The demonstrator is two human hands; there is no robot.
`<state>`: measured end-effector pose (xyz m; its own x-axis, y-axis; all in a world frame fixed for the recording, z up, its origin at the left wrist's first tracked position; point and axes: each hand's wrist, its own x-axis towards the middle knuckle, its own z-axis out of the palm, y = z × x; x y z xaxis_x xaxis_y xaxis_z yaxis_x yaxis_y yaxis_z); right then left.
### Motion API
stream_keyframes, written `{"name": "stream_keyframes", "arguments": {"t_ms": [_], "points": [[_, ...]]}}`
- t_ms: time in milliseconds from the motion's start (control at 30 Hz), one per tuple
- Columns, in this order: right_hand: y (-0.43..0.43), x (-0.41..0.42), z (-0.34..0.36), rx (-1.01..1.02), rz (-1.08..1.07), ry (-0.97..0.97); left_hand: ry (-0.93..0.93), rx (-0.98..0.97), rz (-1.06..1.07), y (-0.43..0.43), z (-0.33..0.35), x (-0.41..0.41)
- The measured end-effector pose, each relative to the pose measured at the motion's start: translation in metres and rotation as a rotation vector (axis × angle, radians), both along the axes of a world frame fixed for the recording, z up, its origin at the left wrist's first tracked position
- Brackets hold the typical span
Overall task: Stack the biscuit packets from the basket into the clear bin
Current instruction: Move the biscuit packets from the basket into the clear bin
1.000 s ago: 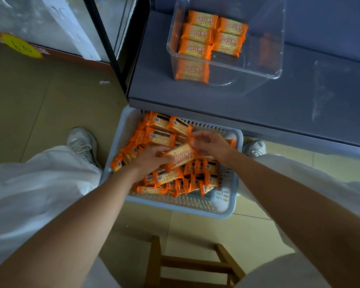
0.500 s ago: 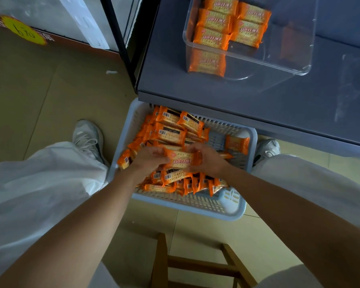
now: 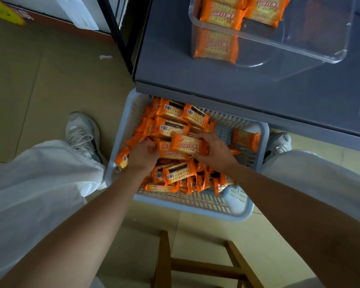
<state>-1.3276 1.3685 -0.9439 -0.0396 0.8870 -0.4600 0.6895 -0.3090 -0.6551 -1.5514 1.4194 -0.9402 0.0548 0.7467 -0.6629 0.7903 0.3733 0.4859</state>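
The single head view looks steeply down from close above the basket (image 3: 237,201), the table (image 3: 195,80) edge just beyond it.

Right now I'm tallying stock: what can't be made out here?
Head view, clear bin: far part cut off by the top edge.
Head view, basket: far end hidden under the grey shelf.
Head view, packets: count held by left hand and right hand covered by fingers.

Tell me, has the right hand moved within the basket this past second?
Yes. The right hand has drawn back from the basket's far right corner toward its middle, uncovering a lone packet there.
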Motion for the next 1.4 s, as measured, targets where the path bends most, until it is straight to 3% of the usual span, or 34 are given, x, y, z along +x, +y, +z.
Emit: {"name": "stream_keyframes", "arguments": {"t_ms": [200,500,667,833,1133,1267,1400], "points": [[-0.001,-0.024,-0.014,-0.075,0.045,0.055,-0.024,-0.007,0.086,-0.003,0.003,0.004],[0.003,-0.018,0.019,0.024,0.055,0.086,-0.2,-0.153,0.171,0.003,0.042,0.015],[0.011,-0.004,0.064,0.167,0.136,-0.078,-0.395,-0.161,0.218,0.011,0.087,0.029],[0.026,0.012,0.11,0.369,0.2,-0.144,-0.512,-0.034,0.164,0.017,0.133,0.045],[0.078,0.069,0.215,0.451,0.134,-0.154,-0.536,0.367,-0.067,0.058,0.219,0.076],[0.121,0.113,0.238,0.453,0.009,-0.269,-0.263,0.784,-0.346,0.102,0.218,0.083],[0.163,0.156,0.224,0.349,-0.084,-0.464,-0.104,0.97,-0.609,0.145,0.199,0.094]]}}
